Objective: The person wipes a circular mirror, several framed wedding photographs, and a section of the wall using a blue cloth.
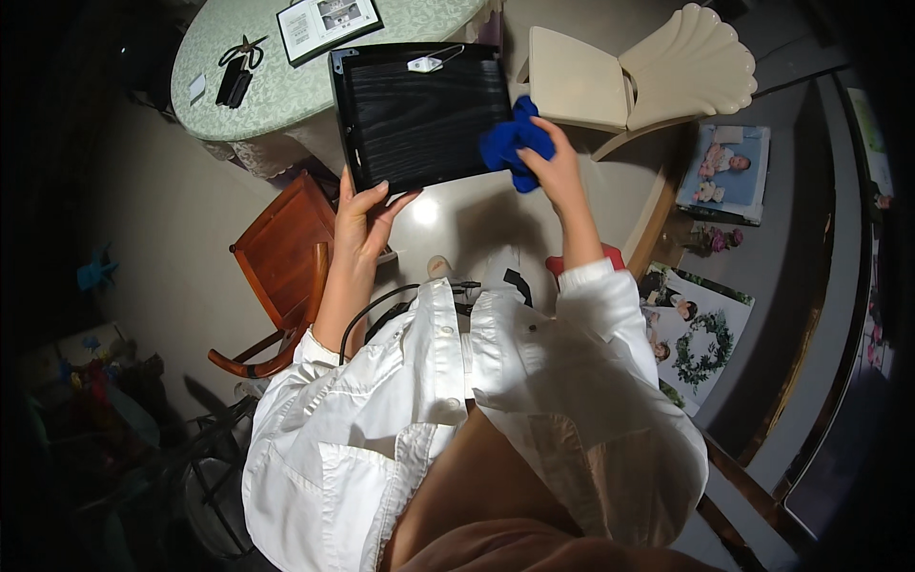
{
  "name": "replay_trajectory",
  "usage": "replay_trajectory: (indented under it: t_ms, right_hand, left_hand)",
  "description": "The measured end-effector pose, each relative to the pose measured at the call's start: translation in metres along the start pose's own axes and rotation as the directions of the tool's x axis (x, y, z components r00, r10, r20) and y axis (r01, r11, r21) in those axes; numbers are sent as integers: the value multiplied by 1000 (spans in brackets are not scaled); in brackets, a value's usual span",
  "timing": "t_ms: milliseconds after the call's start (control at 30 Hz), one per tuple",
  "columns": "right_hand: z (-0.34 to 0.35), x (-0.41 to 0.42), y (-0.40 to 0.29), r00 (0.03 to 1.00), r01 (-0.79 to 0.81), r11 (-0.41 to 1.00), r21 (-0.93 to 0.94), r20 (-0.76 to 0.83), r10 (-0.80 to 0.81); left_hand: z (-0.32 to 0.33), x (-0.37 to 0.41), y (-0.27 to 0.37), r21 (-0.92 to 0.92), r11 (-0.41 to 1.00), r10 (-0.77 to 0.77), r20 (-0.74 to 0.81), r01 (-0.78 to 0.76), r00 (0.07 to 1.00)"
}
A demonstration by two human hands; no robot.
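My left hand grips the lower left corner of a black wooden frame or shallow tray, its thumb over the rim. A metal bracket sits in the frame's upper left corner, and a small white piece with a wire loop lies at its top edge. In my right hand is a bunched blue cloth, which is against the frame's right side. The frame is held up in front of me, beside the edge of a round table.
The table with a green patterned cloth bears a framed picture, scissors and a black case. A cream chair stands right, a brown wooden chair left. Photo prints and a glossy wreath print lean at right.
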State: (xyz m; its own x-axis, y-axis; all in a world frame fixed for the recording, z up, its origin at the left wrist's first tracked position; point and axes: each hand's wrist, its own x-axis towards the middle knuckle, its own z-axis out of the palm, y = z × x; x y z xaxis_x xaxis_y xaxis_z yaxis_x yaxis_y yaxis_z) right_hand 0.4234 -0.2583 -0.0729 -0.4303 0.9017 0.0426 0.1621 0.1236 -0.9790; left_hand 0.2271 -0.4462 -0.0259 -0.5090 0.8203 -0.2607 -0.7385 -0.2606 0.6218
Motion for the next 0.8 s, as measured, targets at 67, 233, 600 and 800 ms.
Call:
replay_trajectory:
  t_ms: [67, 233, 600, 800]
  right_hand:
    - [23, 17, -4, 994, 103, 943, -316, 53, -91]
    - [93, 5, -91, 888, 370, 901, -225, 370, -273]
    - [67, 80, -61, 847, 464, 879, 114, 233, -477]
    - [5, 133, 6, 861, 491, 849, -192, 255, -440]
  left_hand:
    - [9, 5, -9, 47, 999, -14, -9, 15, 1000]
    - [9, 24, -31, 125, 983, -128, -58, 134, 990]
    - [59, 50, -53, 152, 987, 69, -98, -53, 993]
    - [72, 55, -58, 119, 989, 105, -130, -89, 986]
